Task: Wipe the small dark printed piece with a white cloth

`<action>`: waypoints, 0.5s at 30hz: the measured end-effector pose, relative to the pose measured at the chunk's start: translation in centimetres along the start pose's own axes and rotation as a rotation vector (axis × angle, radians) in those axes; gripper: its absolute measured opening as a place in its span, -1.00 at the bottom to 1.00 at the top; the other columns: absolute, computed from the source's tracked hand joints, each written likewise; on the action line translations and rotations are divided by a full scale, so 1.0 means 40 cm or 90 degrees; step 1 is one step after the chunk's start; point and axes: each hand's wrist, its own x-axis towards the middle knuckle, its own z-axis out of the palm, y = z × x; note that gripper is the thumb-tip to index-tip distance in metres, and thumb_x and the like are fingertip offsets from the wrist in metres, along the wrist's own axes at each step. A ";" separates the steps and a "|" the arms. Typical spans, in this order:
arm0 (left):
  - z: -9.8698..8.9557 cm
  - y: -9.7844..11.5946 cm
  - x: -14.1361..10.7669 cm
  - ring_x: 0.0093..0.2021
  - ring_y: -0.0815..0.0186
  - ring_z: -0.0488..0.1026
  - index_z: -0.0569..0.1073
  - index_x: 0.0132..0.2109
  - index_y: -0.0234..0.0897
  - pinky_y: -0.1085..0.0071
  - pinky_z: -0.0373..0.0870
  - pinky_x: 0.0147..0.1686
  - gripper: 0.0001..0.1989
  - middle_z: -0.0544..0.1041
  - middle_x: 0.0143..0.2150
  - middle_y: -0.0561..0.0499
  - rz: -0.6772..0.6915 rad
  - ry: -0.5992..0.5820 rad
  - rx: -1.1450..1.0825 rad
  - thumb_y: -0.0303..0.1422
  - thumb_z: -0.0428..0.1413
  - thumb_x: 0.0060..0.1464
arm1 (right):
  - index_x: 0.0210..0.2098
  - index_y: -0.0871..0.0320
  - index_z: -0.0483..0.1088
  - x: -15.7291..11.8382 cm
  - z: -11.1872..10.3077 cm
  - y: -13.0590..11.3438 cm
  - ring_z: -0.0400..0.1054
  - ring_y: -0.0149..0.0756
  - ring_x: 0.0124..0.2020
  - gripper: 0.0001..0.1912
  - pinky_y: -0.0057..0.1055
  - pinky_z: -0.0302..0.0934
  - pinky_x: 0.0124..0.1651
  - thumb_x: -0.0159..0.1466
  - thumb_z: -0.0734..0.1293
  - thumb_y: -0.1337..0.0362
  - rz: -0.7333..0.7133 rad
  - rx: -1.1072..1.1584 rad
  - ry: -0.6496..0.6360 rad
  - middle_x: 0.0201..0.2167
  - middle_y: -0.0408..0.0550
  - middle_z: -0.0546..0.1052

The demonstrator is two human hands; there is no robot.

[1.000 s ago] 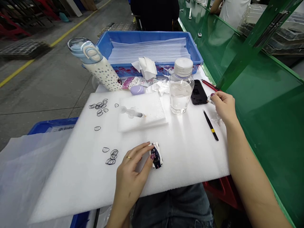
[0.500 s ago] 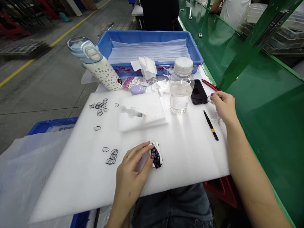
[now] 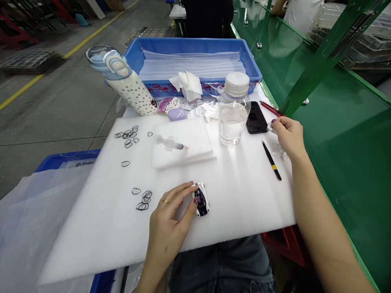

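- Left hand [image 3: 171, 219] rests on the foam sheet [image 3: 238, 195] near its front edge — its grip is around a small toy car [image 3: 202, 200], fingertips on the car's left side and roof.
- Right hand [image 3: 288, 136] sits at the sheet's right edge, its grip pinched on a small clear piece [image 3: 270, 129] just beside the phone [image 3: 255, 118].
- Black tweezers [image 3: 271, 160] lie between the two hands, nearer the right.
- A water bottle [image 3: 233, 110] stands left of the phone; a syringe [image 3: 169, 143] lies on a foam pad [image 3: 183, 142].
- Black rings [image 3: 142, 199] lie scattered left of the car — more near the far left corner.
- A blue tray [image 3: 192, 61] and dotted flask [image 3: 122, 79] stand beyond the far edge.
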 end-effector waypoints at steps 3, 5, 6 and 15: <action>-0.013 -0.001 0.005 0.12 0.09 0.45 0.58 -0.02 0.04 0.08 0.41 0.11 -0.76 0.53 0.10 0.05 -0.013 -0.037 -0.014 -0.13 0.15 0.22 | -0.58 0.13 0.31 0.002 0.000 0.002 0.20 -0.33 -0.49 -0.78 -0.36 0.07 -0.34 0.17 0.27 0.22 -0.003 -0.007 -0.004 -0.62 -0.17 0.28; -0.025 -0.003 0.006 0.16 0.09 0.42 0.55 0.05 0.06 0.08 0.40 0.14 -0.73 0.50 0.15 0.05 -0.014 -0.075 -0.023 -0.14 0.14 0.23 | -0.57 0.13 0.32 0.002 -0.001 0.004 0.17 -0.35 -0.51 -0.79 -0.36 0.04 -0.37 0.17 0.28 0.22 -0.006 -0.008 -0.002 -0.63 -0.18 0.25; -0.030 -0.005 0.005 0.19 0.09 0.40 0.53 0.09 0.08 0.08 0.39 0.16 -0.71 0.48 0.17 0.06 -0.009 -0.091 -0.026 -0.16 0.13 0.24 | -0.56 0.14 0.33 0.001 -0.001 0.005 0.15 -0.36 -0.53 -0.79 -0.36 0.03 -0.38 0.17 0.29 0.22 -0.007 -0.009 0.001 -0.64 -0.18 0.24; -0.036 -0.009 0.000 0.20 0.18 0.36 0.48 0.15 -0.03 0.10 0.37 0.20 -0.63 0.45 0.18 0.03 0.043 -0.101 -0.061 -0.42 0.07 0.24 | -0.48 0.16 0.46 -0.013 0.000 -0.023 0.04 -0.44 -0.59 -0.85 -0.37 -0.05 -0.46 0.15 0.31 0.25 0.021 -0.069 0.024 -0.66 -0.21 0.20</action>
